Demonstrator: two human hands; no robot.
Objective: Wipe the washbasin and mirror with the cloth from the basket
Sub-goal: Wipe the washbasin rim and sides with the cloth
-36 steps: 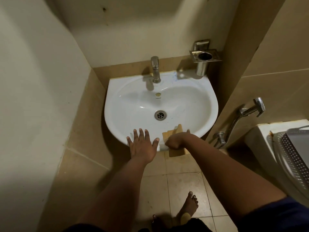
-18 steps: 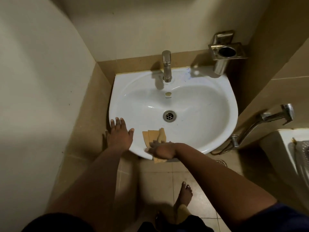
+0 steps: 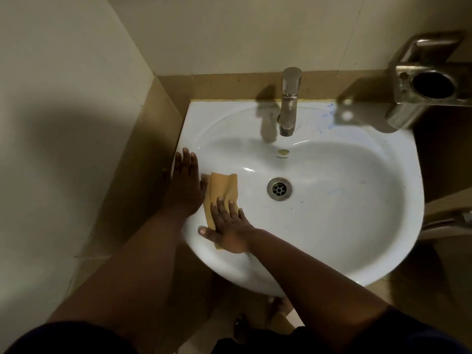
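The right hand, fingers spread flat, presses the orange cloth onto the white washbasin. The left hand rests open on its left rim, apparently flat. Beige tiles surround the basin.

Your left hand rests flat on the washbasin's left rim, right beside the cloth. Your right hand lies on the cloth's near end, inside the bowl. The drain sits right of the cloth, the tap behind it, a metal holder on the wall at the far right.
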